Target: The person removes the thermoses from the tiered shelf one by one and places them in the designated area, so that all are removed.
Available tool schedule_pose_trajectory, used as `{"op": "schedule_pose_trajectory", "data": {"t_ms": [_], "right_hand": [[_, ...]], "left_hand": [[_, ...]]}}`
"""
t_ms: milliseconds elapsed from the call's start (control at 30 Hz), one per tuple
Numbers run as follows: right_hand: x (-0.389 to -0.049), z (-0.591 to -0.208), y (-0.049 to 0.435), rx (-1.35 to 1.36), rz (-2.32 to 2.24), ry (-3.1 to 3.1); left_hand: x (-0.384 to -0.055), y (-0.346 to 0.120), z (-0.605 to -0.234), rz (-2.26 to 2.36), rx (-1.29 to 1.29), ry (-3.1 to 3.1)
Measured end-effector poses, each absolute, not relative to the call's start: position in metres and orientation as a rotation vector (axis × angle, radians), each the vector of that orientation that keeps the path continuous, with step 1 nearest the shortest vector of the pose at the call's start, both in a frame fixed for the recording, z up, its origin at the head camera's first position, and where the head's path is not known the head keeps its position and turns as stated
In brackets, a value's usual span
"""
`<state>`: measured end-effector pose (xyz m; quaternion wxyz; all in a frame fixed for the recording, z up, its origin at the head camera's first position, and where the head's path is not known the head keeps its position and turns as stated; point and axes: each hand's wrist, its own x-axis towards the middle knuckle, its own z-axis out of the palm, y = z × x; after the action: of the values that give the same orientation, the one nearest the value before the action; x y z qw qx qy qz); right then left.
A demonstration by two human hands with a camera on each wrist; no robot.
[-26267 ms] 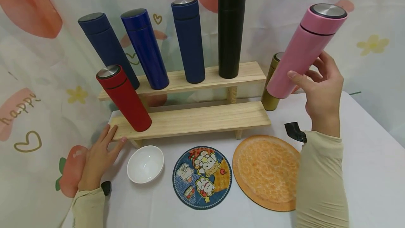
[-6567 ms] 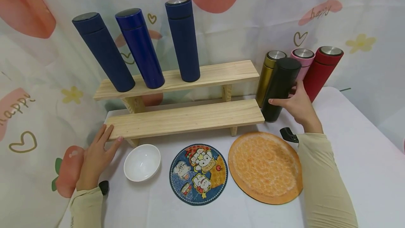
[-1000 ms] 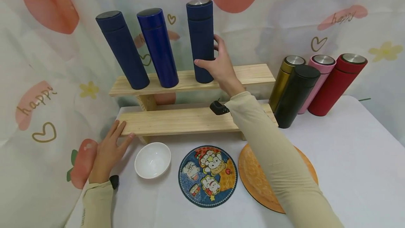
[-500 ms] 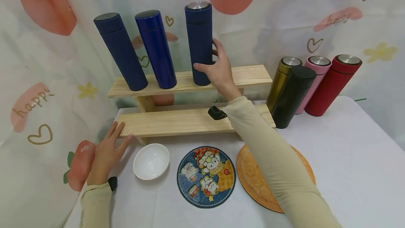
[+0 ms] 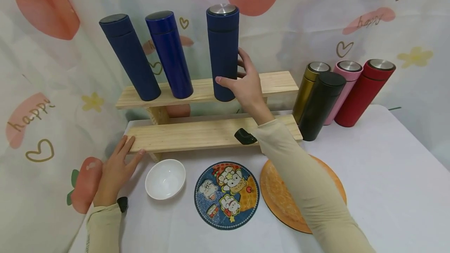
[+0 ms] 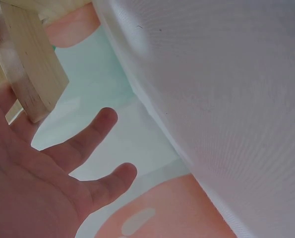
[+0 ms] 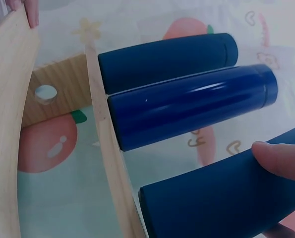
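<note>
Navy flask point(image 5: 223, 46): gripped by right hand point(image 5: 247, 87), fingers curled, at upper shelf point(image 5: 277, 82) front. Left hand point(image 5: 115, 171): fingers spread, on lower shelf point(image 5: 197, 134). Apparent step: removal. Next move calls for clearing the shelf upright.

High head view facing down, close wrist views, stand point(image 5: 190, 134) (shared by all)

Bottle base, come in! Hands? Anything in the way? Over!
Right hand grips matte navy cylindrical bottle. Left hand touches left end of flat pale wooden lower shelf. Nothing apparent in the way; shiny blue cylindrical bottle stands apart, left.
</note>
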<state>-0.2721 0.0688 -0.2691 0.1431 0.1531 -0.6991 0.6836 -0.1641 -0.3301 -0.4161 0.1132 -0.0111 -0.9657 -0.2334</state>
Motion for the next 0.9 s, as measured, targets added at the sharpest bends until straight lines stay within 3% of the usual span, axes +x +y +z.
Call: {"op": "schedule_pose_trajectory", "data": {"t_ms": [900], "right_hand": [[-0.214, -0.297, 0.118, 0.461, 1.842, -2.068]], "left_hand": [[-0.165, -0.332, -0.419, -0.7, -0.022, -2.84]]}}
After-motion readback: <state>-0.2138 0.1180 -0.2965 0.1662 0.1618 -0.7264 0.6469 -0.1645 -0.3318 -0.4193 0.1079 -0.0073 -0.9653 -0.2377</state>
